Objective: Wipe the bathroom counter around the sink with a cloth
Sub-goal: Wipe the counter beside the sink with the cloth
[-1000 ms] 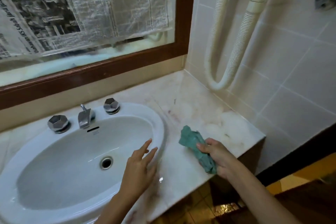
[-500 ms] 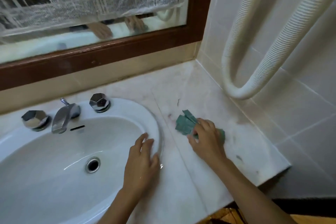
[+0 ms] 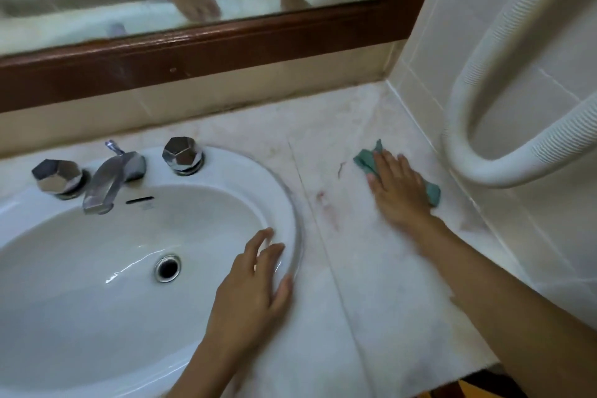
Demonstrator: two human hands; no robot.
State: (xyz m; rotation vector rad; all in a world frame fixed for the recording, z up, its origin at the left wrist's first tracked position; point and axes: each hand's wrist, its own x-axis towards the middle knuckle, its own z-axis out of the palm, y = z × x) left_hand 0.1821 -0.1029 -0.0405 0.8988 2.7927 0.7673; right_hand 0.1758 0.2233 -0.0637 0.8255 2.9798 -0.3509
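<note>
Seen from the head camera, the right hand lies flat with straight fingers on the green cloth. It presses the cloth to the marble counter rather than gripping it, probably so the whole palm drives the wipe. The cloth sits under that palm near the tiled wall, its ends poking out on either side. The left hand, well apart from the cloth, rests open and empty on the sink rim, apparently as a brace, while reddish smears between sink and cloth look unwiped.
</note>
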